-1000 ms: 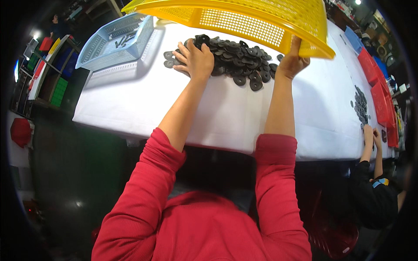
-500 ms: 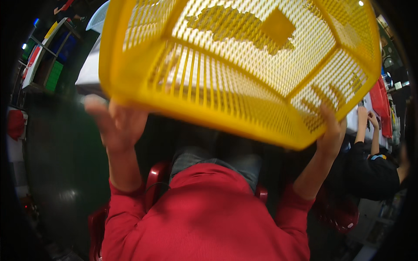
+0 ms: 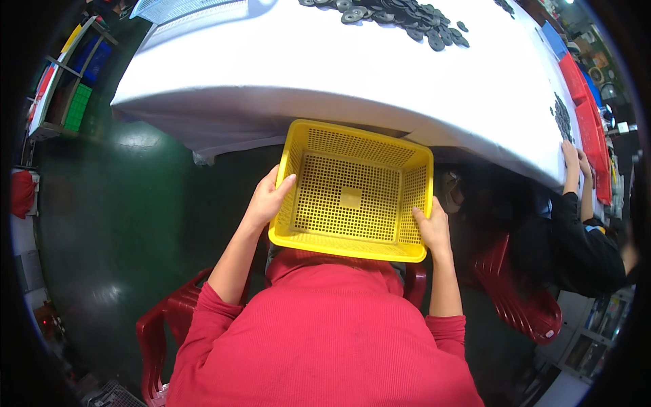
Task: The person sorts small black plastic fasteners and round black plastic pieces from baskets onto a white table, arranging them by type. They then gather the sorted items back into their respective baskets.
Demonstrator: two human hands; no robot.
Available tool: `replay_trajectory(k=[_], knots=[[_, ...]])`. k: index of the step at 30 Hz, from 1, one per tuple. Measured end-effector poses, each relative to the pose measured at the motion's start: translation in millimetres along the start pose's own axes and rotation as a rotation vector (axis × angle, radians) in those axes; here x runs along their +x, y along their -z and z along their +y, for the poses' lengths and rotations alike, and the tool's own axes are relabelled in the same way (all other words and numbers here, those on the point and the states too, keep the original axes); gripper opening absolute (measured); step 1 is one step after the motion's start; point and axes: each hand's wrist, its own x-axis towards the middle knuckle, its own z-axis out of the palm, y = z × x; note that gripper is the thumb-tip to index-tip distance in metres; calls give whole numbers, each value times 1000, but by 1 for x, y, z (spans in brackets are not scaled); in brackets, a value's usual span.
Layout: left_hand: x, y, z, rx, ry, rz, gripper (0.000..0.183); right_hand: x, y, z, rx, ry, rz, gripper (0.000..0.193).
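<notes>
A yellow plastic basket [image 3: 350, 247] with slotted walls and a gridded bottom rests over my lap, its open top facing up and nothing inside. My left hand [image 3: 266, 199] grips its left rim, thumb over the edge. Around the right rim closes my right hand [image 3: 434, 227], its thumb on the inner side. Beyond the basket, a pile of black disc-shaped pieces with holes [image 3: 407, 19] lies on the white-covered table [image 3: 305, 64].
A pale blue basket [image 3: 183, 12] stands at the table's far left. To the right, a co-worker's hands [image 3: 575, 157] touch more black pieces, beside red trays [image 3: 590, 125]. I sit on a dark red plastic chair [image 3: 173, 308]; shelving [image 3: 64, 88] is at the left.
The yellow basket has come down from high in front of me to my lap, uncovering the black pieces on the table. My left hand, open before, now holds its rim.
</notes>
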Motion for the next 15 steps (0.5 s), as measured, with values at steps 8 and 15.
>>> replay_trajectory(k=[8,15], knots=[[27,4,48,917,26,-12,35,19,38,-45,-509,-44,-100,40],[88,-53,235,896,-652,74,10,132,112,-154,-147,665,321,17]])
